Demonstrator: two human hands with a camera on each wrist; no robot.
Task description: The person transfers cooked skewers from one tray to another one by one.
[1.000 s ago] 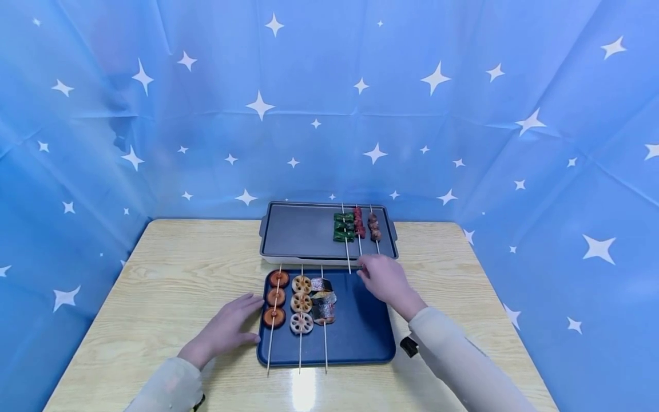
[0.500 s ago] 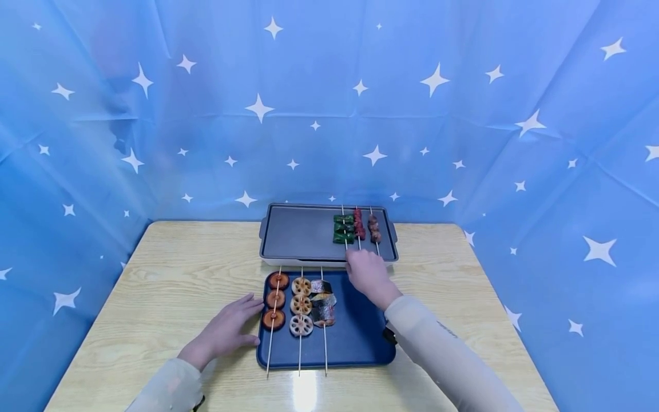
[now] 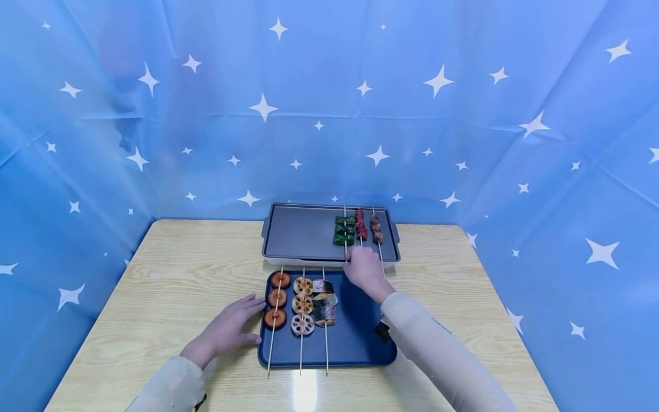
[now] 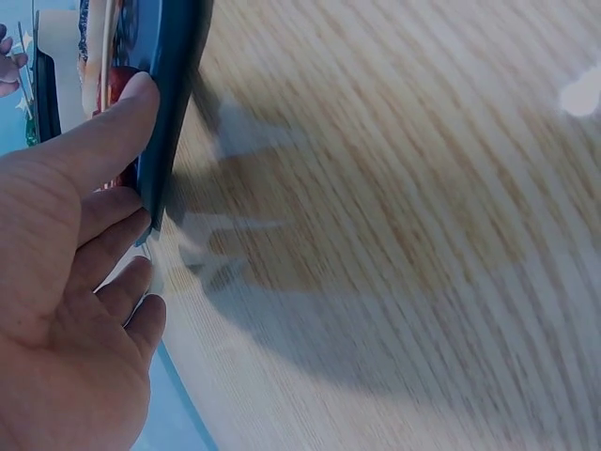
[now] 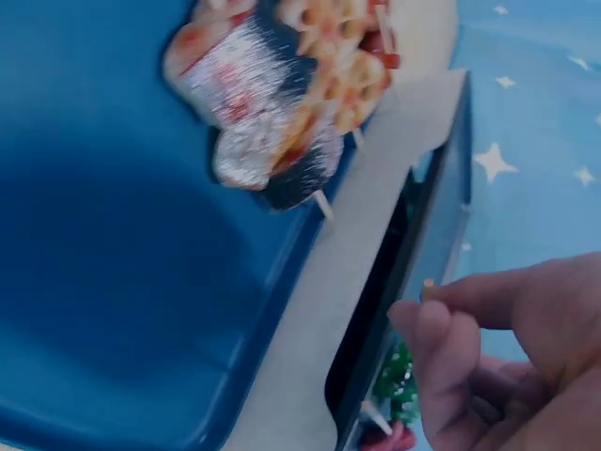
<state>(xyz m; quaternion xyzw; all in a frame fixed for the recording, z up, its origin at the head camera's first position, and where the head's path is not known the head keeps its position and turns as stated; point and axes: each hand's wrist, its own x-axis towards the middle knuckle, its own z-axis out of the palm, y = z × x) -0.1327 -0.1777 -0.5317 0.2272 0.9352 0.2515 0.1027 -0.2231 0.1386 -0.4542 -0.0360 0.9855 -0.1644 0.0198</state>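
Note:
At the front rim of the grey griddle (image 3: 304, 234), my right hand (image 3: 364, 268) pinches the stick of a green leafy skewer (image 3: 344, 230). The stick's end (image 5: 428, 286) pokes out between thumb and forefinger in the right wrist view. To its right on the griddle lie a red meat skewer (image 3: 361, 226) and a brown meat skewer (image 3: 377, 229). My left hand (image 3: 226, 327), fingers extended, touches the left rim of a blue tray (image 3: 360, 346). On that tray lie a mushroom skewer (image 3: 277, 297), a lotus root skewer (image 3: 302, 304) and a dark-skinned fish-like skewer (image 3: 324, 312).
The tray sits close in front of the griddle on a pale wooden table (image 3: 149, 297). Skewer sticks overhang the tray's front edge. A blue star-patterned curtain (image 3: 329, 137) encloses the table's back and sides.
My right hand has moved left from beside the meat skewers' sticks onto the green skewer's stick. That stick, slanted before, now lies straighter. The left hand has stayed at the tray.

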